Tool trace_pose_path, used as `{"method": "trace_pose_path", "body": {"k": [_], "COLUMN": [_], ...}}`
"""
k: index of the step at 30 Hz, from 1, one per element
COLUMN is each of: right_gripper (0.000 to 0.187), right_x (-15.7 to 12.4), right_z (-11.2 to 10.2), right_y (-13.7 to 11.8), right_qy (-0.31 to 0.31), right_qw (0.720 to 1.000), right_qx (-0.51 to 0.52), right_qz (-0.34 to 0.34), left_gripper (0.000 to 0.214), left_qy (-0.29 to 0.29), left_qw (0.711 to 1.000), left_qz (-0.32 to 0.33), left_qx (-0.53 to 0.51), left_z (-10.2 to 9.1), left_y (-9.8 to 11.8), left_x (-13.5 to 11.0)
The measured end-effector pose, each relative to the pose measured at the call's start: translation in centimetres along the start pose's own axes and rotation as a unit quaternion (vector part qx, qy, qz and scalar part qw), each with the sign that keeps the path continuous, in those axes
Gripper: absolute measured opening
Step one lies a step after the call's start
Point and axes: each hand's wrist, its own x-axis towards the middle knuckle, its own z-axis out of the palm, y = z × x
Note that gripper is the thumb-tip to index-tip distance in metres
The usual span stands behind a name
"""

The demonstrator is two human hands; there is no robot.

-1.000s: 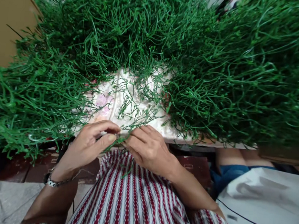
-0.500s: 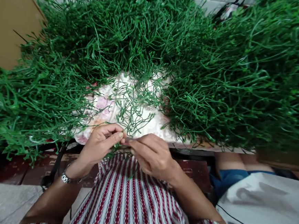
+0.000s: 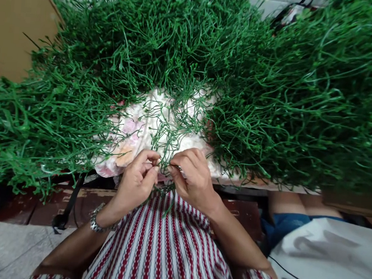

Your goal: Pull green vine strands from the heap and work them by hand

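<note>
Left hand and right hand slightly farther apart than half a second ago. Both: thumb and fingertips drawn close; cannot tell whether they grip a stem. Thin green stems between the fingertips and beyond, on floral cloth. Farther: dense green heap, spreading to both sides.

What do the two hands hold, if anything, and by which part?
Thin green stems show between the left hand and the right hand; whether either pinches one, and by which part, is too small to tell.
</note>
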Motion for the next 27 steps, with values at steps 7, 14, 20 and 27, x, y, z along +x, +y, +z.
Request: {"method": "trace_pose_path", "body": {"k": [7, 14, 20, 27], "right_gripper": [0.007, 0.009, 0.008, 0.023], "right_x": [-0.1, -0.2, -0.4, -0.7], "right_z": [0.4, 0.1, 0.0, 0.3], "right_y": [0.0, 0.1, 0.0, 0.3], "right_qy": [-0.025, -0.061, -0.048, 0.02], "right_qw": [0.999, 0.998, 0.999, 0.996], "right_qx": [0.011, 0.009, 0.015, 0.034], "right_qz": [-0.018, -0.003, -0.002, -0.077], "left_gripper": [0.01, 0.015, 0.018, 0.015], "left_qy": [-0.02, -0.012, -0.038, -0.081], "left_qw": [0.988, 0.988, 0.995, 0.994], "left_qz": [-0.029, 0.002, 0.045, 0.011], "left_qx": [-0.15, -0.153, -0.075, -0.077], "left_z": [0.2, 0.0, -0.2, -0.6], "left_y": [-0.5, -0.7, -0.6, -0.7], "left_x": [0.9, 0.9, 1.2, 1.7]}}
